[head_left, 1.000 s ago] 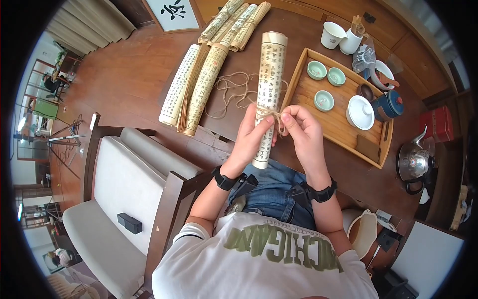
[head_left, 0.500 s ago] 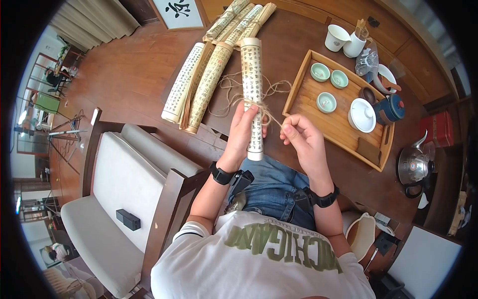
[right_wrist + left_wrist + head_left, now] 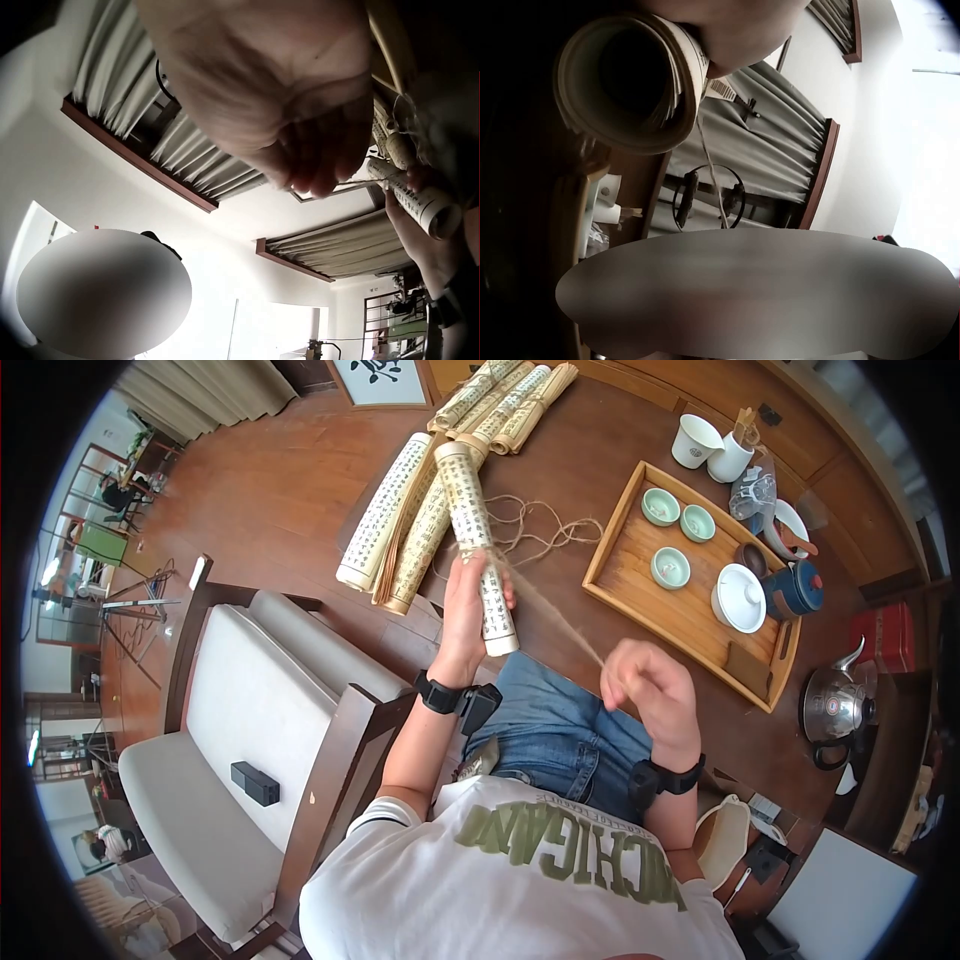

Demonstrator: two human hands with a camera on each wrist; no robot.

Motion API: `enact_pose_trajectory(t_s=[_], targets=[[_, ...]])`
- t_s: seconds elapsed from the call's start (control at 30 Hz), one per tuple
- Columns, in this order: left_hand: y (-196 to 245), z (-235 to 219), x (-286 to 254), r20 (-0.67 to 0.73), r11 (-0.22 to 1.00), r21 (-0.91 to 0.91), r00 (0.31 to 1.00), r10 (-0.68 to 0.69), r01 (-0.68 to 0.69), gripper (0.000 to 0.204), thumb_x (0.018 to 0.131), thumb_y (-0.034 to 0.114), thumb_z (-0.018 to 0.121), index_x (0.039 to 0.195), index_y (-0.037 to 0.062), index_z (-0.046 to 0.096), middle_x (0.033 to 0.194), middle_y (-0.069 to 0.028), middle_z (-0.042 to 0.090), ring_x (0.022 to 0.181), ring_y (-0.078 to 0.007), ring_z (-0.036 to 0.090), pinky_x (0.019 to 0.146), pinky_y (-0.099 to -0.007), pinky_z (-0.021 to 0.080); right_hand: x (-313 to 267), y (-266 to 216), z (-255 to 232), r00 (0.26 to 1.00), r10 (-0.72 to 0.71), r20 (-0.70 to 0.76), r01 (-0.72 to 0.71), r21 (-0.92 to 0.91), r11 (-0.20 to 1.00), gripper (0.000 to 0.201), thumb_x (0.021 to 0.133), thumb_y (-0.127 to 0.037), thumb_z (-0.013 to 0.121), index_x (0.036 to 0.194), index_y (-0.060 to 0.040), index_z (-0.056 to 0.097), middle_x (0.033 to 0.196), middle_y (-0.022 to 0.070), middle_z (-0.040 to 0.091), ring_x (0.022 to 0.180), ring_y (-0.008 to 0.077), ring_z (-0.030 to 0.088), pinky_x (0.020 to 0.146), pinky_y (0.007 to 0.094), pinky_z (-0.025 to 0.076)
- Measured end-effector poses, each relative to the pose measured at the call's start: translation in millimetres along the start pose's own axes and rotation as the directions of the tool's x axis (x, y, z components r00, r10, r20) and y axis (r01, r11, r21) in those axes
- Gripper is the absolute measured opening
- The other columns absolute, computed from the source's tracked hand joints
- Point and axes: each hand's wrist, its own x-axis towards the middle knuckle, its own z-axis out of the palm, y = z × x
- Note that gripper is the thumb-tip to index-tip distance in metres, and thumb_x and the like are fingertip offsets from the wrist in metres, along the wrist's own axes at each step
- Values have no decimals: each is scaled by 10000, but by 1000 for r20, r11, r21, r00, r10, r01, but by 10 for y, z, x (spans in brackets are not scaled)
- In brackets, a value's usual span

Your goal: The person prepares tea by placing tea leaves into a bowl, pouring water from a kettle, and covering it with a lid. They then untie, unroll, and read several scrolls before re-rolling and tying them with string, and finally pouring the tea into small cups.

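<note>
The left hand (image 3: 465, 610) grips the lower part of a rolled paper scroll (image 3: 466, 510) covered in written characters, which tilts over the table. Twine (image 3: 548, 613) runs taut from the scroll down to the right hand (image 3: 652, 690), whose curled fingertips pinch its end. In the left wrist view the scroll's round open end (image 3: 627, 84) shows beside the left hand (image 3: 735, 30). The right wrist view has the right hand (image 3: 277, 97) large above, with the scroll (image 3: 416, 199) and holding hand at the right. Loose twine (image 3: 545, 525) lies on the table behind.
More scrolls (image 3: 385, 510) lie at the table's left and back. A wooden tray (image 3: 640, 595) at the right holds several cups and a white lidded bowl (image 3: 738, 598). Beyond it stand a blue pot (image 3: 800, 590) and a steel kettle (image 3: 838, 700). A chair (image 3: 230, 700) stands at the left.
The right hand has pulled away from the scroll, down and to the right, stretching the twine. The left hand has moved left with the scroll, whose top now leans left.
</note>
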Motion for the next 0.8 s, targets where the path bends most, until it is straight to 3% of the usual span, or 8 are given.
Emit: enact_pose_trajectory(t_s=[0.13,0.2,0.3,0.37,0.5,0.67,0.77,0.8], targets=[[-23,-17,-23,78,1000,-22,997,-15,16,454,1097,479,461,1160,35,527,899,-84,596,662,-157,561,592,-296,495,0,-152,-31,971,53,235,23,-310,951,164,952,-148,725,971,-6,644,966,73,675,884,167,651,793,303,518],[-66,-48,-38,184,998,-37,982,-36,44,542,1079,575,442,1179,47,518,912,-79,596,663,-156,570,587,-294,499,53,-65,34,998,11,66,15,-370,929,181,953,-143,724,1050,-2,665,1006,73,679,897,164,661,801,296,525],[-63,52,-140,239,999,9,970,-32,31,501,1061,585,459,1173,97,473,903,-68,612,642,-147,599,549,-289,521,151,65,104,981,-50,-187,-50,-497,866,333,933,-92,736,1247,-10,659,1129,89,682,939,156,673,826,284,541],[-40,68,-193,336,997,69,940,-51,29,558,1043,626,448,1229,100,451,916,-65,612,662,-139,614,559,-275,526,272,111,166,954,-164,-251,-29,-621,783,386,915,-59,741,1286,-16,645,1187,97,676,946,156,674,829,290,543],[-59,176,-342,406,990,143,912,-60,2,679,1004,671,475,1351,88,445,930,-58,617,698,-125,639,586,-258,542,445,143,236,945,-327,-23,126,-895,427,496,833,-26,781,1308,-74,645,1240,99,647,933,221,694,816,333,555],[-36,226,-440,362,989,137,926,-107,61,849,948,739,501,1442,54,413,936,-52,616,668,-111,630,577,-247,538,514,268,286,926,-376,-29,162,-870,466,109,867,-34,763,962,-12,715,1207,97,656,881,185,700,743,341,569],[-6,120,-405,437,991,33,890,-131,130,919,926,773,496,1451,24,406,930,-61,620,634,-117,621,545,-246,527,492,197,255,959,-265,-97,125,-695,708,77,921,-43,735,972,9,709,1149,107,681,905,152,696,742,334,573],[8,83,-391,482,989,-4,866,-129,150,947,918,784,495,1459,13,402,928,-65,621,622,-119,618,534,-246,524,471,241,179,971,-213,-106,110,-594,797,111,1016,-84,651,1001,22,681,1081,115,702,914,141,684,763,320,566]])
